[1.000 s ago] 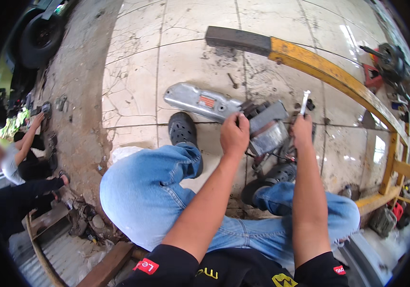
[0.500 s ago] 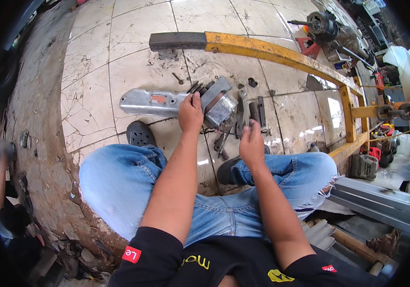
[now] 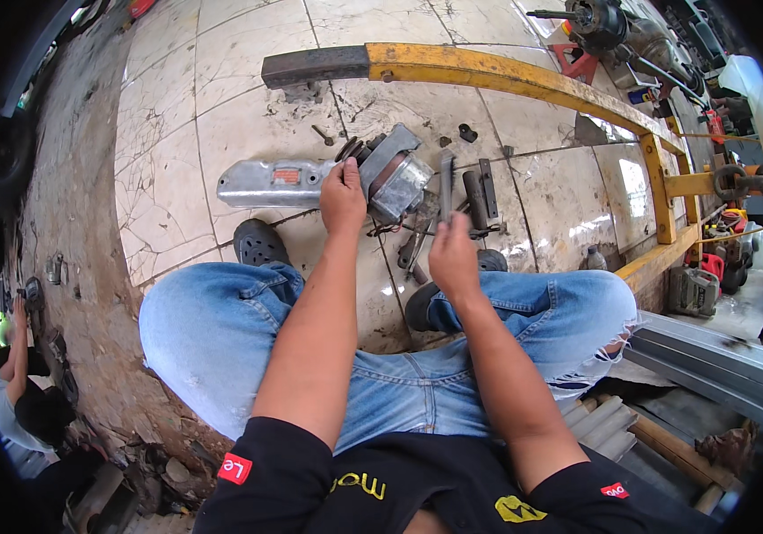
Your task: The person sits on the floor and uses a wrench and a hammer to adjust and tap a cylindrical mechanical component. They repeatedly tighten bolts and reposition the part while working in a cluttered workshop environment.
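Note:
My left hand is closed on the left side of a grey metal machine part. The part has a boxy housing and dark round pieces at its upper left, and it sits on the tiled floor. My right hand grips the lower end of a steel wrench, its upper end pointing away from me just right of the part. Left of my left hand lies a long silver metal cover with an orange label. A dark metal tube and a flat bar lie right of the wrench.
A yellow steel frame with a dark end arches across the floor beyond the parts. Loose tools lie between my feet. A bolt and small dark pieces are scattered farther off. Another person is at far left.
My right hand has shifted a little left with the wrench, which now shows a narrower side. My left hand stays on the machine part. The whole view has shifted slightly.

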Motion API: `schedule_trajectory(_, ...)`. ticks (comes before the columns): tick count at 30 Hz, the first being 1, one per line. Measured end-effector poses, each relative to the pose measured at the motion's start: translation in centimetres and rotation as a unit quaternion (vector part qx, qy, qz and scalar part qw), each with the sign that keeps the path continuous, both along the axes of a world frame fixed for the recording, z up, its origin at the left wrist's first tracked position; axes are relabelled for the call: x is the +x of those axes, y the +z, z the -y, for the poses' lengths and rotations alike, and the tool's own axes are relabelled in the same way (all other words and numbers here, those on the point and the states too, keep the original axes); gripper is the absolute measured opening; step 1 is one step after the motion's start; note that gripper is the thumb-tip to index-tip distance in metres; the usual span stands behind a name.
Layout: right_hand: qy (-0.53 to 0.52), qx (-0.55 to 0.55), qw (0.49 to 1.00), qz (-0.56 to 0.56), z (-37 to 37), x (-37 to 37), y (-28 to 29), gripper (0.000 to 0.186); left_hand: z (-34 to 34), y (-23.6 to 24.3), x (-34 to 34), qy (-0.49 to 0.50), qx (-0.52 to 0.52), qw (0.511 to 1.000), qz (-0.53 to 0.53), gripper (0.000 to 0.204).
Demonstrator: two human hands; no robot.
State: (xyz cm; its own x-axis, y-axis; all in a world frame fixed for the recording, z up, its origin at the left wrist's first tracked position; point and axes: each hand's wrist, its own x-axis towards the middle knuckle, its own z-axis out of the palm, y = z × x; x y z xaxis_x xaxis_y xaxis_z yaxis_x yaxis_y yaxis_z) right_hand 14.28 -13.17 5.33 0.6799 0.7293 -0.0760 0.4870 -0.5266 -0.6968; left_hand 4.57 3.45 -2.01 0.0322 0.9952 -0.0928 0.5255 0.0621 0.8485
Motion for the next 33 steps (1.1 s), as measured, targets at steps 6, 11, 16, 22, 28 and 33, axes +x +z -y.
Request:
schedule_trajectory(6,-0.047,0.024,0.998,-0.044,-0.4,-0.4,0.8,0.021,-0.1,-0.2,0.1,0.003,0.017,1.0,0.006,0.055)
schedule_trajectory(11,0.036,-0.018,0.999,-0.035,0.3,-0.1,-0.5,0.021,-0.2,-0.2,0.3,-0.002,0.016,1.0,0.009,0.055)
schedule_trajectory(16,0.019,-0.009,0.999,-0.042,0.0,0.0,0.0,0.021,0.1,0.1,0.4,0.004,0.012,1.0,-0.004,0.054)
schedule_trajectory(22,0.009,-0.006,0.998,-0.054,-0.3,-0.6,0.7,0.02,0.1,0.2,0.3,0.014,0.018,1.0,0.003,0.05)
schedule_trajectory(28,0.009,-0.001,0.998,-0.07,-0.3,-0.9,0.6,0.019,0.4,0.7,0.1,0.012,-0.002,1.0,0.012,0.05)
schedule_trajectory(33,0.107,-0.069,0.991,-0.049,-0.2,-0.6,0.2,0.019,0.5,0.9,0.1,0.016,-0.005,1.0,0.018,0.05)
